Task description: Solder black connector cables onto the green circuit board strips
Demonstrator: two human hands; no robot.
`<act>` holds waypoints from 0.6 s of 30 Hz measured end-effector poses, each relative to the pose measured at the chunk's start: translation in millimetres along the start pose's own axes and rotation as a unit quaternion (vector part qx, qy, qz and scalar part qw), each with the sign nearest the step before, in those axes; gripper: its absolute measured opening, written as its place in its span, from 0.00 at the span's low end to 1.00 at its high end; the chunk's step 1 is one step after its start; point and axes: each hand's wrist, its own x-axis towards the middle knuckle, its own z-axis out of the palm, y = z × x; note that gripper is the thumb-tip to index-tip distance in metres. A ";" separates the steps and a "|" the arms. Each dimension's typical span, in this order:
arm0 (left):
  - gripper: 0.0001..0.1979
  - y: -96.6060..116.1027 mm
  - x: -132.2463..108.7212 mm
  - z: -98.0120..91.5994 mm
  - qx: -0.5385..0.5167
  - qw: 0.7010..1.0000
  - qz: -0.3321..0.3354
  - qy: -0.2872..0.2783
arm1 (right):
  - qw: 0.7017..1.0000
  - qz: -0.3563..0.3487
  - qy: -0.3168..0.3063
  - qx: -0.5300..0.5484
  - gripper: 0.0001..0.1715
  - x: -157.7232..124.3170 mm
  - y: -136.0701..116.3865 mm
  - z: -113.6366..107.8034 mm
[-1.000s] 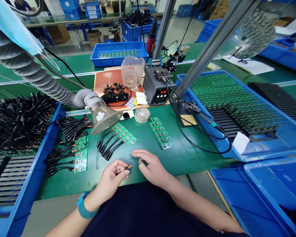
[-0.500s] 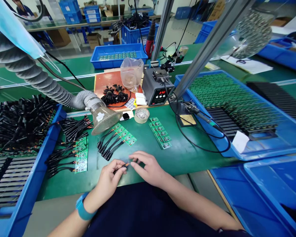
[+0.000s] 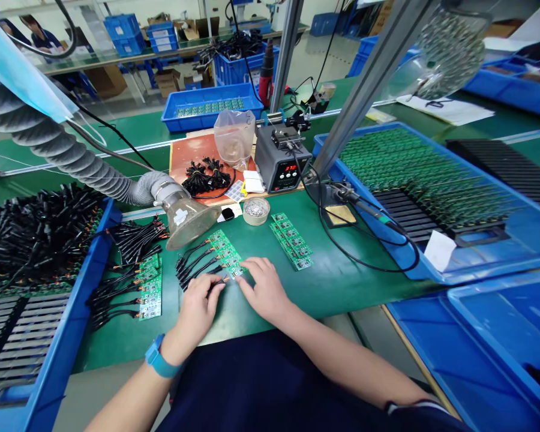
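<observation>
Between the thumb and fingers of my left hand [image 3: 200,300] is a short black cable [image 3: 218,282], its bare orange-tipped wires at the lower end of a green circuit board panel [image 3: 227,252]. My right hand [image 3: 263,288] has its thumb and fingertips around that panel's right-hand corner. Several black cables [image 3: 193,264] extend leftward from the same panel. A second panel with cables [image 3: 150,294] lies to the left, below a bundle of loose black cables [image 3: 137,240]. Stacked green panels [image 3: 292,243] lie to the right of my hands.
A fume extraction nozzle [image 3: 189,222] hangs over the bench. Behind are a tin of solder scrap [image 3: 256,211] and a soldering station [image 3: 282,162]. The soldering iron [image 3: 364,207] rests in its stand, its cord looping over the bench. Blue trays [image 3: 96,252] flank both sides.
Both hands have moved forward to the middle panel. The left carries the cable to the panel's lower end, and the right has come onto its corner.
</observation>
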 end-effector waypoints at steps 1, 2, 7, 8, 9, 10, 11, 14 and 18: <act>0.10 3.6 -1.9 0.9 -0.019 1.000 -0.016 -0.005 | 0.998 0.016 -0.001 0.060 0.12 -6.1 0.2 -0.3; 0.09 6.7 -3.5 1.9 -0.040 0.999 -0.031 -0.009 | 0.991 0.035 -0.008 0.131 0.11 -10.8 0.2 -0.4; 0.07 11.0 -5.6 10.4 -0.140 0.987 -0.076 -0.018 | 0.938 0.094 -0.070 0.325 0.10 -10.0 -6.2 -0.2; 0.07 11.3 -6.2 12.0 -0.147 0.986 -0.079 -0.017 | 0.934 0.089 -0.077 0.336 0.13 -7.9 -9.5 -1.5; 0.07 12.5 -7.9 13.4 -0.148 0.986 -0.081 -0.014 | 0.929 0.085 -0.083 0.349 0.16 -6.9 -13.4 -3.4; 0.08 14.6 -10.5 14.6 -0.142 0.986 -0.083 -0.008 | 0.924 0.080 -0.091 0.364 0.19 -7.6 -17.3 -5.9; 0.08 17.2 -13.9 15.8 -0.142 0.986 -0.083 -0.003 | 0.918 0.074 -0.098 0.378 0.18 -10.1 -20.0 -8.4; 0.10 20.2 -22.3 22.5 -0.150 0.987 -0.058 0.001 | 0.899 0.149 -0.116 0.395 0.18 -20.4 -8.8 -7.8; 0.10 3.8 -22.1 32.1 -0.111 0.992 -0.058 -0.023 | 0.898 0.195 -0.144 0.368 0.22 -16.8 39.1 24.1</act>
